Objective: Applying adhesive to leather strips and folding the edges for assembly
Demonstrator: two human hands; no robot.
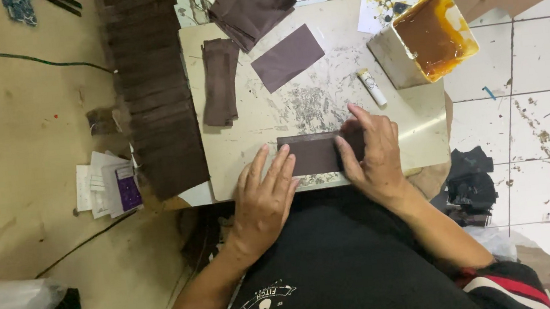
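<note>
Brown strip [315, 153]: lying flat at the near edge of my work board [414, 134].
Left hand [264, 199]: fingers spread, pressing its left end.
Right hand [372, 152]: flat, pinning its right end.
Glue tin [426, 38]: far right.

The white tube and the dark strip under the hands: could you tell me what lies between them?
In the head view, only bare, glue-smeared board separates the white tube from the dark strip.

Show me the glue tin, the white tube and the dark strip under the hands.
Glue tin [392, 56]: head view, on its pale side wall.
White tube [372, 87]: head view, mid-body.
Dark strip [314, 153]: head view, bare middle between the hands.
</note>
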